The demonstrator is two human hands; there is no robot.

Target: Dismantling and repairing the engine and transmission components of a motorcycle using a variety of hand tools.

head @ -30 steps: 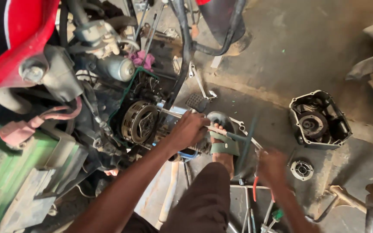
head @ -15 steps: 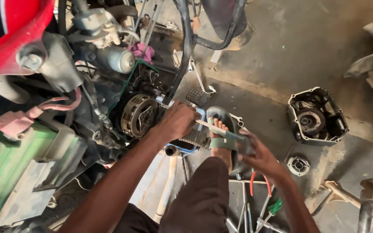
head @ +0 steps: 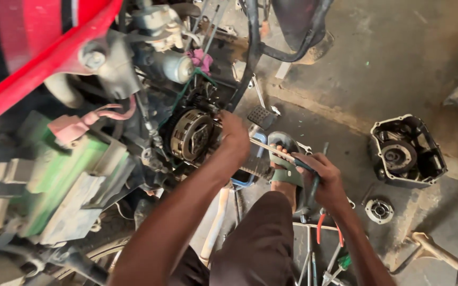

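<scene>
A round metal clutch assembly (head: pixel 191 135) sits exposed on the side of a red motorcycle's engine (head: pixel 149 100). My left hand (head: pixel 235 135) reaches beside the clutch, its fingers closed at the engine end of a long thin metal tool (head: pixel 271 149). My right hand (head: pixel 324 177) grips the dark handle of that tool lower down, just above my foot in a green sandal (head: pixel 284 159). My knee in dark trousers (head: pixel 263 238) is below both hands.
A detached engine cover (head: pixel 406 151) lies on the concrete floor at the right, with a small round part (head: pixel 379 210) near it. Pliers and screwdrivers (head: pixel 322 243) lie scattered by my foot. A wooden handle (head: pixel 216 222) lies under my left arm.
My right hand has risen from the tools on the floor and taken hold of the long tool's handle. My left hand stayed near the clutch.
</scene>
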